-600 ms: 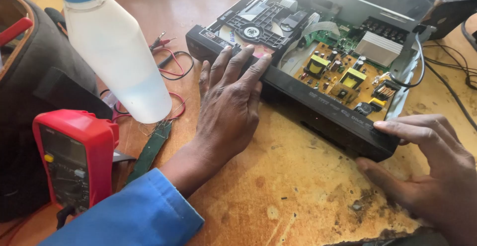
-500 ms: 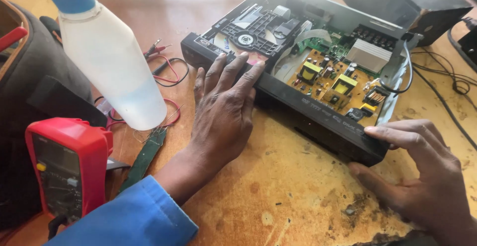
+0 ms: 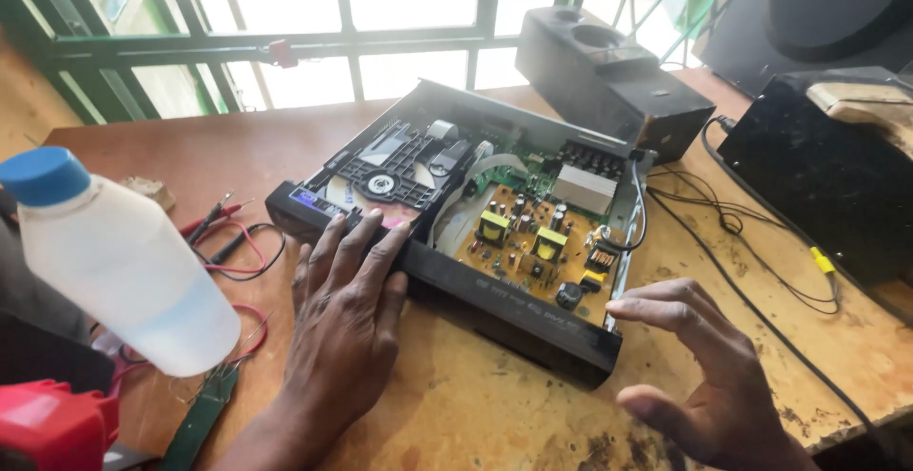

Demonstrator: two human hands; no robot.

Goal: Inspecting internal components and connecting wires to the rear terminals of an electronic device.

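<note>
- Lifted off the player's corner since a moment ago, my right hand (image 3: 704, 376) hovers open, holding nothing.
- My left hand (image 3: 347, 314) lies flat, fingers spread on the front edge of the opened disc player (image 3: 475, 214).
- That player sits mid-desk (image 3: 475, 404); a plastic bottle (image 3: 119, 262) stands left.

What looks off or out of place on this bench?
The black disc player sits lidless, circuit boards exposed, askew on the scuffed, stained wooden table. The left hand rests on its front edge; the right hand hovers beside its corner. Nothing spilled.
</note>
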